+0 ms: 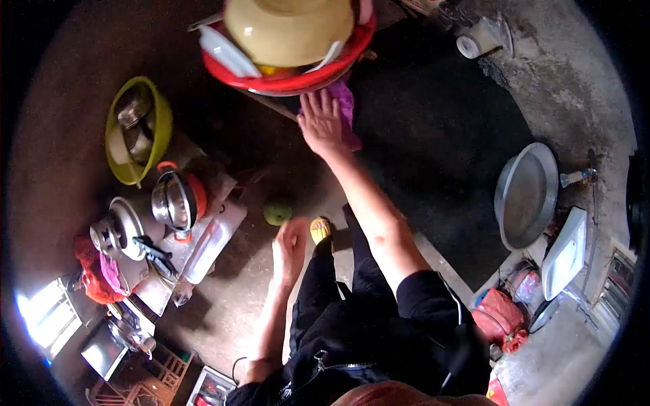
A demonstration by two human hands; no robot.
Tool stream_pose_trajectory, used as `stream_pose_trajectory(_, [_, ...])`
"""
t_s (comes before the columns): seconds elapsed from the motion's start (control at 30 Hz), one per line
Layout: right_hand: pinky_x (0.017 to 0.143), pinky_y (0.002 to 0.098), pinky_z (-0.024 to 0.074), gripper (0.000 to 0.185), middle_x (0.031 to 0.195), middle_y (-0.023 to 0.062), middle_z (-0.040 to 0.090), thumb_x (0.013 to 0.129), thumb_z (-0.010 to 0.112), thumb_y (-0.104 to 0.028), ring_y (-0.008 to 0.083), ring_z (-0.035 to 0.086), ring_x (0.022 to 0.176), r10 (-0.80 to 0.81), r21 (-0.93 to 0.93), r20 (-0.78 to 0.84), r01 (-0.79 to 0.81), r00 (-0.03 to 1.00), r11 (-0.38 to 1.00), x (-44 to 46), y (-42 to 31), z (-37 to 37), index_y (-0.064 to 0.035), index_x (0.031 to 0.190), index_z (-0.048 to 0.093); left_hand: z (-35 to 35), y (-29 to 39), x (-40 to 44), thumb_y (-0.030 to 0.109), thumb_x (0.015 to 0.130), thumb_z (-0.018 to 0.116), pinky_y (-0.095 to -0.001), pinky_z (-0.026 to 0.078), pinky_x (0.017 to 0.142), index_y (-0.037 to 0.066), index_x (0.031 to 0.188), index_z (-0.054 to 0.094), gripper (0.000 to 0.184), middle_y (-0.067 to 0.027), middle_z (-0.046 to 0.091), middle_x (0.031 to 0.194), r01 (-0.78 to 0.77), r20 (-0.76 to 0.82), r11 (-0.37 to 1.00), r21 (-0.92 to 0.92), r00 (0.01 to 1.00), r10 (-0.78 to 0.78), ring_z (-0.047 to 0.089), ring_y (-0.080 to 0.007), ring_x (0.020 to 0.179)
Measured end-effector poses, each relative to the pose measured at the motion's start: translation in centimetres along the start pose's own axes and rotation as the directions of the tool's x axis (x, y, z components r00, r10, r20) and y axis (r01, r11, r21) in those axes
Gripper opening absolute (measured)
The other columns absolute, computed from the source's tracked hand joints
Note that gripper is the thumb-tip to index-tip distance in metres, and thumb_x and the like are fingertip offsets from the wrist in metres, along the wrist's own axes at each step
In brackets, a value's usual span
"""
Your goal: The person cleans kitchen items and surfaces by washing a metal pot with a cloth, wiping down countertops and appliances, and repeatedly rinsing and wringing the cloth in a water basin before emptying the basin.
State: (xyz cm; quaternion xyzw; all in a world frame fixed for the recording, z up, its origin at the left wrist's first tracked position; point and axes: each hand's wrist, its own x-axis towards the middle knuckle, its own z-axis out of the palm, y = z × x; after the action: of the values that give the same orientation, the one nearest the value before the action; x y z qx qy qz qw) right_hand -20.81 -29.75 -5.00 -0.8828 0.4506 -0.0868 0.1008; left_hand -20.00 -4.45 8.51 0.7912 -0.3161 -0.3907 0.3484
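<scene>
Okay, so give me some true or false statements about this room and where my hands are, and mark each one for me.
1. Your right hand reaches toward the red basin. True.
2. Your left hand is gripping the round green thing. False: the hand is empty, and the green thing is on the floor.
3. Metal cookware sits inside the yellow-green tub. True.
4. The big beige bowl is on the floor beside the yellow shoe. False: it is in the red basin.
5. Something purple shows beside your right hand. True.
</scene>
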Motion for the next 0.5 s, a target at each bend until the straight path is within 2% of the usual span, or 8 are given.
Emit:
stream_pose_trajectory(0.07, [0.108,0.0455,0.0167,0.057,0.144,0.0101,0.029,0.093,0.035,-0.037,0.0279,0.024,0.133,-0.163,0.095,0.02,0.161,0.986,0.982,-2.5,3.0,-2.1,-0.0095,0.141,0.023,3.7,4.3,5.6,0.001,0.084,0.053,-0.0305,0.048,0.072,0.002,0.099,0.059,0.015,-0.0146,0.061,0.087,-0.16,0.025,0.987,0.033,0.987,0.159,0.062,-0.0235,0.082])
stream_pose_trajectory(0.1, [0.106,0.0441,0.0212,0.055,0.139,0.0096,0.037,0.092,0.039,-0.034,0.0271,0.031,0.129,-0.208,0.134,-0.023,0.21,0.978,0.969,-4.0,4.9,-2.7,-0.0084,0.139,0.027,5.9,5.6,9.1,0.001,0.084,0.057,-0.0278,0.047,0.068,0.0,0.098,0.059,0.015,-0.0116,0.06,0.086,-0.345,0.045,0.927,0.144,0.938,0.343,0.058,-0.0183,0.076])
stream_pose_trajectory(0.13, [0.104,0.0439,0.0231,0.053,0.135,0.0087,0.042,0.089,0.046,-0.031,0.0268,0.036,0.125,-0.21,0.165,-0.112,0.227,0.971,0.96,-5.8,7.0,-3.3,-0.0064,0.135,0.034,8.0,7.5,12.0,-0.002,0.083,0.056,-0.0326,0.047,0.071,-0.001,0.101,0.057,0.018,-0.0143,0.058,0.09,-0.376,0.107,0.911,0.171,0.926,0.362,0.058,-0.027,0.081])
stream_pose_trajectory(0.23, [0.099,0.0443,0.0298,0.067,0.134,0.0162,0.038,0.08,0.06,-0.03,0.0326,0.04,0.119,-0.032,0.174,0.121,0.011,0.992,0.985,-11.0,13.4,-7.2,-0.0045,0.134,0.03,14.6,12.0,21.2,-0.006,0.077,0.047,-0.0425,0.035,0.097,0.003,0.12,0.049,0.044,-0.0227,0.042,0.128,-0.606,0.111,0.701,0.376,0.781,0.615,0.04,-0.0396,0.116])
stream_pose_trajectory(0.3, [0.105,0.0471,0.0232,0.07,0.142,0.016,0.029,0.084,0.055,-0.035,0.0355,0.031,0.128,0.105,0.008,0.237,-0.109,0.966,0.994,-15.4,17.1,-7.5,-0.0041,0.139,0.024,17.5,13.2,26.9,-0.003,0.076,0.046,-0.0439,0.03,0.103,0.008,0.128,0.043,0.054,-0.0235,0.033,0.135,-0.59,0.139,0.443,0.675,0.691,0.709,0.034,-0.0413,0.122])
stream_pose_trajectory(0.33, [0.102,0.051,0.023,0.069,0.136,0.0169,0.037,0.08,0.06,-0.032,0.0373,0.029,0.128,0.059,0.048,0.169,-0.068,0.984,0.997,-16.8,18.2,-7.5,-0.0014,0.135,0.031,18.7,13.0,29.6,-0.004,0.075,0.046,-0.044,0.032,0.101,0.008,0.126,0.045,0.052,-0.0233,0.037,0.131,-0.553,0.097,0.407,0.727,0.67,0.736,0.037,-0.0406,0.118])
stream_pose_trajectory(0.4, [0.102,0.0507,0.0242,0.064,0.135,0.0153,0.039,0.08,0.059,-0.03,0.0371,0.03,0.128,-0.019,0.075,0.258,0.0,0.966,0.997,-15.6,18.1,-7.7,-0.0031,0.133,0.036,20.7,12.0,33.1,-0.004,0.075,0.046,-0.0442,0.035,0.096,0.007,0.121,0.048,0.047,-0.023,0.043,0.122,-0.466,0.028,0.34,0.817,0.621,0.783,0.043,-0.0392,0.111])
stream_pose_trajectory(0.5, [0.104,0.0444,0.0261,0.051,0.135,0.0072,0.041,0.083,0.053,-0.027,0.0308,0.035,0.126,-0.489,0.344,0.176,0.412,0.855,0.844,-9.9,18.0,-6.6,-0.0094,0.13,0.042,20.9,11.3,34.7,-0.005,0.073,0.047,-0.0464,0.039,0.085,0.005,0.109,0.052,0.037,-0.0197,0.049,0.102,-0.49,0.183,0.448,0.747,0.801,0.57,0.048,-0.0367,0.096])
